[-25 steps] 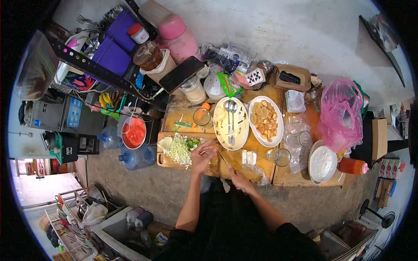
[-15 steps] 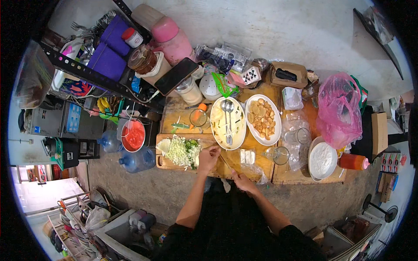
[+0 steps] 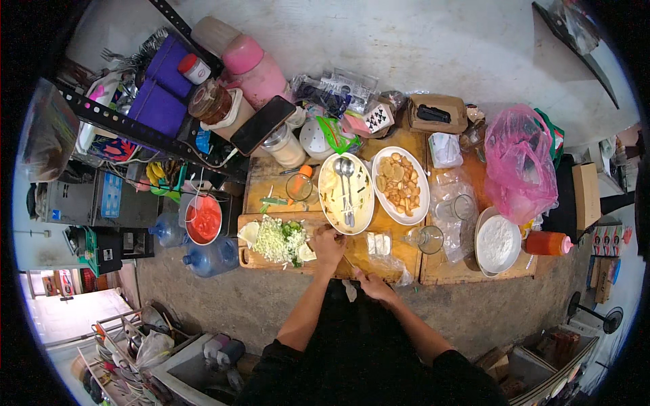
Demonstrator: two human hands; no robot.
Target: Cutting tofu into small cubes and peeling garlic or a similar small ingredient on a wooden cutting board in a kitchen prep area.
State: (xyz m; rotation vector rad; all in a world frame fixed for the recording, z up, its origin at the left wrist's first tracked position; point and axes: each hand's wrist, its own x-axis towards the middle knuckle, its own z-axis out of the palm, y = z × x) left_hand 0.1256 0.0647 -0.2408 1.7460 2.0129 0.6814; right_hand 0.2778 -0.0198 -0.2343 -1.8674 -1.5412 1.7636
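My left hand (image 3: 328, 245) is over the right part of a wooden cutting board (image 3: 252, 260), just below an oval plate (image 3: 330, 215). Its fingers are bent together, and whatever they grip is hidden. In my right hand (image 3: 374, 285), at the table's front edge, is a knife (image 3: 348, 262) whose thin blade slants toward the left hand. Chopped pale-green vegetable (image 3: 272, 238) is heaped on the board's left. Two metal spoons (image 3: 347, 183) lie in the oval plate, which has pale yellow residue. White blocks (image 3: 379, 243) on clear plastic sit right of the hands.
Another oval plate (image 3: 422, 203) holds brown round pieces. Glass cups (image 3: 430, 239), a bowl of white powder (image 3: 497, 245), an orange-red sauce bottle (image 3: 546, 243) and a pink plastic bag (image 3: 518, 162) stand rightward. A phone (image 3: 264, 126) leans at the back left; a red-filled pot (image 3: 204, 220) stands left.
My left hand has turned, its back now facing up with the fingers lower. The right hand and knife have dropped slightly nearer me. The whole view has shifted a little.
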